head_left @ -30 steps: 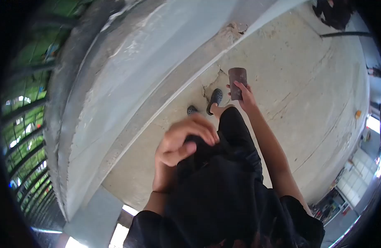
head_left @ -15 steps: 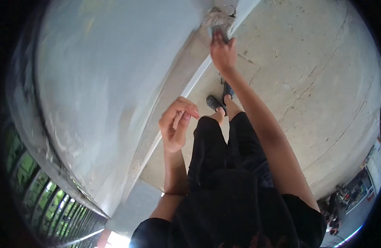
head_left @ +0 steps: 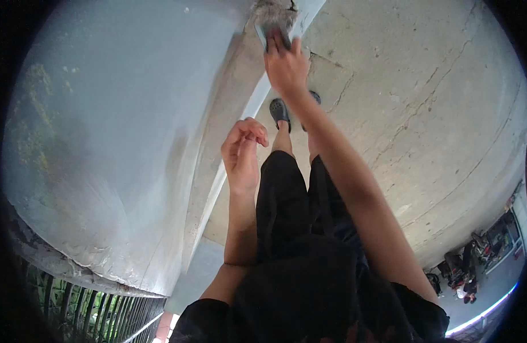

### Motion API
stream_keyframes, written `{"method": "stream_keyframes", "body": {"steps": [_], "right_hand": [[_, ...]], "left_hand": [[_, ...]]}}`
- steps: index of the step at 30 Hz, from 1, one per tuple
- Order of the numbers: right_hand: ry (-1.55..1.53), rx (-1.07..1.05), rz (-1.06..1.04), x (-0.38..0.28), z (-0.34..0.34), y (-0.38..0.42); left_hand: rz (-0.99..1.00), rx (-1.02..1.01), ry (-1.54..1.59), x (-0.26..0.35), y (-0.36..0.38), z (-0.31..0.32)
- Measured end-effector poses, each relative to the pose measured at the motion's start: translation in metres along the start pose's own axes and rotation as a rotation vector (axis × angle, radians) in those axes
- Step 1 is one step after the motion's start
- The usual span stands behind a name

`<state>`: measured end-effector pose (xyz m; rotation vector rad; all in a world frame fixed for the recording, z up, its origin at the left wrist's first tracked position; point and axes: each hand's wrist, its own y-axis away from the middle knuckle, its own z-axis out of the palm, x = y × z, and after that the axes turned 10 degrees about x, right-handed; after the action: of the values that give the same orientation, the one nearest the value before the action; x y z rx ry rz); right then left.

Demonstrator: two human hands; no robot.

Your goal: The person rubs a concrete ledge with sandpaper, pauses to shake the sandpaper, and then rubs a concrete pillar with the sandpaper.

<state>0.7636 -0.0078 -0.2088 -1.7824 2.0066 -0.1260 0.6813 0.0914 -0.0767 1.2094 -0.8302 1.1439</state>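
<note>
My right hand (head_left: 286, 66) presses a flat grey block (head_left: 278, 37) against the ledge beside the wall, its fingers laid over the block. Just past the block is a rough, damaged patch (head_left: 269, 12) on the ledge. Lower and to the left, my left hand (head_left: 243, 151) hangs above the edge of the ledge (head_left: 215, 137), fingers curled in with the thumb close to them. Whether anything is between those fingers is too small to tell.
A pale blue-grey wall (head_left: 120, 114) fills the left. Cracked concrete floor (head_left: 424, 126) lies to the right, with my dark clogs (head_left: 280, 113) on it. Metal railing (head_left: 86, 308) stands at bottom left. Piled items (head_left: 458, 271) sit at lower right.
The view has shifted, so wall and ledge appear further left. My right hand still holds the block near the damaged patch. My left hand's fingers are curled in more.
</note>
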Motion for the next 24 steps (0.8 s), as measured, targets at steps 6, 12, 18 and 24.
{"method": "stream_keyframes", "body": {"steps": [6,12,18,24], "right_hand": [[-0.190,0.067,0.044,0.002,0.000,-0.008],[-0.146,0.057,0.112,-0.006,-0.005,0.011],[-0.089,0.056,0.179,-0.010,0.001,0.016],[-0.133,0.022,0.144,0.001,0.004,-0.004]], "left_hand": [[-0.074,-0.080,-0.207,-0.009,-0.003,-0.009],[-0.156,-0.007,-0.195,-0.020,0.003,-0.026],[0.235,-0.039,-0.414,0.051,0.006,-0.026],[1.102,0.004,-0.546,0.154,0.018,-0.066]]}}
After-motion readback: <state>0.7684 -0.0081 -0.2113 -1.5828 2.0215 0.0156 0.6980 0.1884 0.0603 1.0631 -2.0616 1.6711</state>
